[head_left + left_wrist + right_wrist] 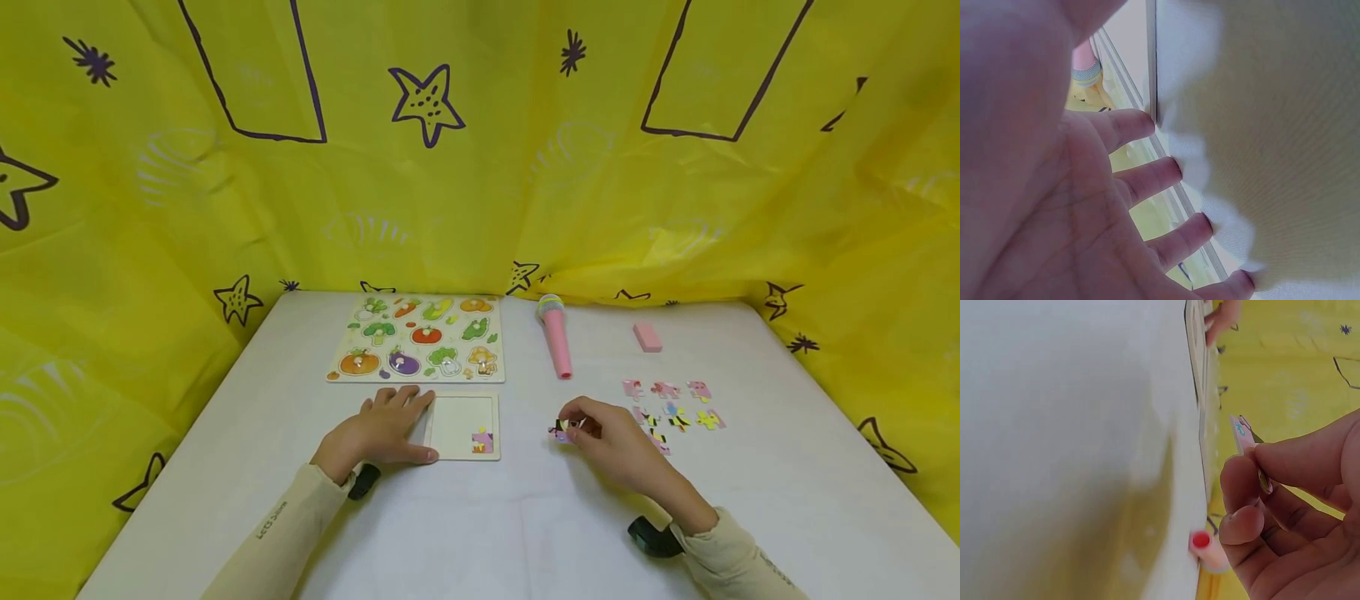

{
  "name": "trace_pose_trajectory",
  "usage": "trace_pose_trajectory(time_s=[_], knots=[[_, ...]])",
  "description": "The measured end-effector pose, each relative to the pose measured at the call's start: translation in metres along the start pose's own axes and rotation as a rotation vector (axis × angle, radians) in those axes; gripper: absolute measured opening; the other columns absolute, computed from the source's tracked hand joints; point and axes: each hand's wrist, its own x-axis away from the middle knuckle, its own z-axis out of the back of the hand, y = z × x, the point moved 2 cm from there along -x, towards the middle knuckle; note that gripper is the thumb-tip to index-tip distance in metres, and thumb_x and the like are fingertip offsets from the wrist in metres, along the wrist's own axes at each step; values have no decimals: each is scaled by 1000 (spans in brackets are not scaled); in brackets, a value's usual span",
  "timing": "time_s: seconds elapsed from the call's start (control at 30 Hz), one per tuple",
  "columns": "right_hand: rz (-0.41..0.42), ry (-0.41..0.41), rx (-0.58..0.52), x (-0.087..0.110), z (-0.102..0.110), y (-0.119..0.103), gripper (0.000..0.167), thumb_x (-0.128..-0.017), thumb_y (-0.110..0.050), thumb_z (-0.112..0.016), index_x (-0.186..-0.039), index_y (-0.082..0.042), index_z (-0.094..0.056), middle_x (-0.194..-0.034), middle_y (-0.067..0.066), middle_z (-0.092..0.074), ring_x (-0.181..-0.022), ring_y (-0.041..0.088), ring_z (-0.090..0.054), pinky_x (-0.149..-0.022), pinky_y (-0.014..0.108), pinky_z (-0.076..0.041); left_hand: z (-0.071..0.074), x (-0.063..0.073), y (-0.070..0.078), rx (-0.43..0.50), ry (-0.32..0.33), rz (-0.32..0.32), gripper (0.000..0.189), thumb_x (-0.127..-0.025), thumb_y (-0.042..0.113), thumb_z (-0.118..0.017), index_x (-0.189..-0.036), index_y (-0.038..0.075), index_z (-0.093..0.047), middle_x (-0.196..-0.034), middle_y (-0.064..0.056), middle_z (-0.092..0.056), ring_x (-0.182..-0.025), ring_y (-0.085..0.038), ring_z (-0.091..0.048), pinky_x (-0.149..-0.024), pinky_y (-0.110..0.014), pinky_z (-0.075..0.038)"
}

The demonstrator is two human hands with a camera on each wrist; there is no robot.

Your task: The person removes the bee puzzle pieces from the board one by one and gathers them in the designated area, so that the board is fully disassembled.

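My left hand (384,429) lies spread at the left edge of a small white puzzle frame (495,417), with thumb and fingertips at its rim. One pink and yellow jigsaw piece (482,442) sits in the frame's lower right corner. Between thumb and fingers, my right hand (611,437) pinches another jigsaw piece (1245,436), raised over the table to the right of the frame. In the right wrist view that piece is tilted, showing a pink side with a small blue mark. Several loose jigsaw pieces (666,390) lie in rows beyond the right hand.
A vegetable peg board (416,337) lies behind the frame. To its right are a pink toy microphone (557,342) and a pink block (647,337). A yellow patterned curtain (480,183) borders the back and sides of the white table (480,533).
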Motion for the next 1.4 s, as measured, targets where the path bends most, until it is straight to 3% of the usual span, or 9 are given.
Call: trace_pose_trajectory(time_s=[0.2, 0.47, 0.87, 1.07, 1.4], knots=[[-40, 78, 39, 18, 24, 12, 21, -96, 7, -73, -108, -10, -74, -94, -5, -71, -76, 10, -58, -68, 27, -52, -1, -1, 0, -3, 1, -7, 98, -93, 48, -83, -166, 4, -35, -169, -24, -29, -151, -54, -24, -119, -76, -19], [-180, 140, 60, 45, 50, 31, 16, -98, 2, -75, -111, -6, -73, -94, 1, -71, -78, 12, -61, -68, 25, -53, -4, -2, -1, 2, -6, 2, 97, -93, 48, -82, -167, 6, -35, -170, -22, -29, -153, -53, -22, -121, -75, -17], [-260, 159, 186, 62, 82, 53, 15, -99, -1, -74, -114, -2, -74, -98, 4, -73, -81, 11, -60, -67, 25, -52, -8, -3, -5, 6, 5, 13, 97, -93, 49, -82, -167, 6, -36, -170, -22, -30, -152, -52, -24, -120, -75, -19], [-292, 138, 235, 71, 95, 67, 17, -100, -1, -70, -116, -2, -74, -102, 8, -73, -86, 18, -61, -70, 26, -51, -6, -2, -4, -2, 3, 8, 97, -94, 49, -82, -166, 5, -35, -170, -23, -29, -152, -53, -23, -120, -76, -18], [-342, 115, 237, 74, 105, 85, 16, -100, -1, -70, -115, 0, -74, -102, 11, -74, -85, 18, -61, -68, 27, -50, -3, -4, -4, 1, 3, 2, 97, -93, 48, -83, -167, 5, -35, -170, -23, -29, -152, -53, -23, -121, -75, -17]])
